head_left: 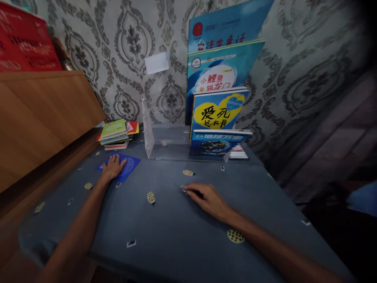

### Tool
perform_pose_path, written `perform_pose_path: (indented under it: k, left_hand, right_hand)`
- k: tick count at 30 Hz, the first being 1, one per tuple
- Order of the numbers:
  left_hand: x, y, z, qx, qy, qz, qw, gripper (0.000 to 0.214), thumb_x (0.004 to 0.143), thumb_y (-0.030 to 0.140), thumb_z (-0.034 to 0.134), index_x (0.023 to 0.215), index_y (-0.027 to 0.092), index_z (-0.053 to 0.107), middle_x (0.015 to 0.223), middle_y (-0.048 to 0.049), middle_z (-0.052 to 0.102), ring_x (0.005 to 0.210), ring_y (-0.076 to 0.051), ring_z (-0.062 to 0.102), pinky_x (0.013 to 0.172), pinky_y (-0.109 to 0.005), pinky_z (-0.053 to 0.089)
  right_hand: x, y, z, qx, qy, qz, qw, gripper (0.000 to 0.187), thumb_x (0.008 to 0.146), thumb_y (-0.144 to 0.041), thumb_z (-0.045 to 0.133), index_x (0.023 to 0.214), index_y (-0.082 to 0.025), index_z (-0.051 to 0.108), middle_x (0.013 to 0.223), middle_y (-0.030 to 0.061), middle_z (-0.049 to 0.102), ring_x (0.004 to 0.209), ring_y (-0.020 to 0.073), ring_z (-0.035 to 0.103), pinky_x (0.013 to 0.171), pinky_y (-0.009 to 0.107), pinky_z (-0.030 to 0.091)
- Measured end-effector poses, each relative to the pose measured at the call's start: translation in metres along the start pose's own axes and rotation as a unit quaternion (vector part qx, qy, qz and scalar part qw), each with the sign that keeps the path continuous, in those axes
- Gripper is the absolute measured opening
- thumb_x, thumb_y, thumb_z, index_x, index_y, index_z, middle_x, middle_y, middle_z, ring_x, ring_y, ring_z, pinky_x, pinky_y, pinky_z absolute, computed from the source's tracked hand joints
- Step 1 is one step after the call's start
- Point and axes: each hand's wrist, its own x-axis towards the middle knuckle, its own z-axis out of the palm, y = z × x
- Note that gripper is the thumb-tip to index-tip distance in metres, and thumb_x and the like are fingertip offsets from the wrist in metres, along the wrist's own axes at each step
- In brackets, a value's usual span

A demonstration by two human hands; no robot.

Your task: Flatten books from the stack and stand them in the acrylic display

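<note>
My left hand (112, 168) lies with its fingers spread on a thin blue booklet or card (129, 168), which rests flat on the table at the left. Farther right, my right hand (204, 196) hovers at or touches the tablecloth, thumb and forefinger pinched together. Whether anything small is between those fingertips I cannot make out. Behind the hands stands a clear plastic book rack (148, 131). Several books fill its right part in steps, among them a blue and yellow book (219, 112) and a low blue book (218, 143) in front.
A stack of thin books (116, 131) sits at the back left, near a wooden cabinet (44, 118) with a red box (26, 41) on top. A white paper (157, 63) shows against the patterned wall. The grey-blue tablecloth (176, 236) has pineapple prints.
</note>
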Motion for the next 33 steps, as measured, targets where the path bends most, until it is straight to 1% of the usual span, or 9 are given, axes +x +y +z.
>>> perform_pose_path:
  k: [6, 12, 15, 19, 25, 30, 32, 33]
  left_hand:
    - [-0.010, 0.010, 0.005, 0.008, 0.018, 0.036, 0.999, 0.074, 0.102, 0.054, 0.019, 0.158, 0.008, 0.032, 0.166, -0.0188, 0.026, 0.156, -0.033, 0.021, 0.119, -0.061, 0.030]
    - [-0.024, 0.021, -0.001, 0.008, 0.007, 0.049, 0.999, 0.073, 0.102, 0.053, 0.020, 0.159, 0.007, 0.030, 0.167, -0.0179, 0.024, 0.156, -0.032, 0.020, 0.120, -0.060, 0.029]
    - [-0.032, 0.028, -0.002, 0.010, -0.001, 0.058, 0.998, 0.072, 0.103, 0.051, 0.021, 0.159, 0.008, 0.029, 0.167, -0.0176, 0.023, 0.157, -0.031, 0.019, 0.121, -0.059, 0.028]
    - [-0.046, 0.036, -0.001, 0.014, 0.004, 0.083, 0.996, 0.070, 0.103, 0.049, 0.021, 0.159, 0.009, 0.029, 0.167, -0.0173, 0.023, 0.157, -0.031, 0.019, 0.121, -0.059, 0.028]
    - [-0.062, 0.045, 0.001, 0.011, 0.013, 0.115, 0.993, 0.068, 0.103, 0.048, 0.023, 0.159, 0.009, 0.030, 0.167, -0.0177, 0.024, 0.156, -0.031, 0.021, 0.121, -0.059, 0.027]
    - [-0.076, 0.054, -0.003, 0.020, 0.008, 0.124, 0.992, 0.068, 0.104, 0.048, 0.022, 0.159, 0.008, 0.030, 0.167, -0.0177, 0.024, 0.157, -0.032, 0.020, 0.121, -0.058, 0.027]
    - [-0.083, 0.059, -0.004, 0.025, 0.015, 0.123, 0.992, 0.068, 0.104, 0.048, 0.021, 0.159, 0.008, 0.031, 0.167, -0.0174, 0.025, 0.157, -0.031, 0.020, 0.122, -0.057, 0.027]
    - [-0.086, 0.062, -0.005, 0.026, 0.019, 0.121, 0.992, 0.068, 0.104, 0.048, 0.021, 0.158, 0.009, 0.032, 0.167, -0.0174, 0.026, 0.157, -0.031, 0.021, 0.122, -0.057, 0.027]
  right_hand:
    - [0.000, 0.003, -0.001, 0.001, 0.004, -0.006, 1.000, 0.027, 0.097, -0.027, 0.052, 0.109, -0.023, 0.075, 0.102, 0.0060, 0.079, 0.087, 0.0210, 0.074, 0.081, 0.034, 0.057]
    - [-0.001, 0.003, 0.000, 0.008, 0.001, -0.001, 1.000, 0.026, 0.097, -0.025, 0.053, 0.110, -0.023, 0.075, 0.104, 0.0062, 0.079, 0.090, 0.0208, 0.074, 0.079, 0.032, 0.056]
    - [0.000, 0.002, 0.000, 0.013, 0.001, 0.006, 1.000, 0.026, 0.096, -0.025, 0.053, 0.109, -0.022, 0.076, 0.102, 0.0058, 0.079, 0.086, 0.0198, 0.073, 0.076, 0.031, 0.055]
    - [0.002, 0.000, -0.002, 0.023, 0.007, 0.019, 1.000, 0.026, 0.094, -0.026, 0.053, 0.106, -0.021, 0.076, 0.098, 0.0052, 0.080, 0.080, 0.0192, 0.071, 0.073, 0.031, 0.053]
    - [0.002, 0.000, -0.005, 0.061, 0.006, 0.041, 0.997, 0.027, 0.092, -0.027, 0.053, 0.105, -0.020, 0.076, 0.088, 0.0043, 0.078, 0.076, 0.0189, 0.070, 0.068, 0.029, 0.052]
    - [0.002, 0.004, -0.006, 0.102, 0.013, 0.056, 0.993, 0.029, 0.092, -0.026, 0.051, 0.107, -0.018, 0.075, 0.084, 0.0045, 0.078, 0.069, 0.0174, 0.069, 0.067, 0.029, 0.054]
    - [0.003, 0.007, -0.009, 0.084, 0.021, 0.063, 0.994, 0.029, 0.093, -0.027, 0.051, 0.108, -0.018, 0.075, 0.084, 0.0047, 0.078, 0.069, 0.0183, 0.070, 0.067, 0.030, 0.054]
    - [0.003, 0.009, -0.011, 0.058, 0.031, 0.064, 0.996, 0.029, 0.093, -0.028, 0.051, 0.109, -0.018, 0.075, 0.087, 0.0052, 0.078, 0.071, 0.0192, 0.071, 0.069, 0.031, 0.054]
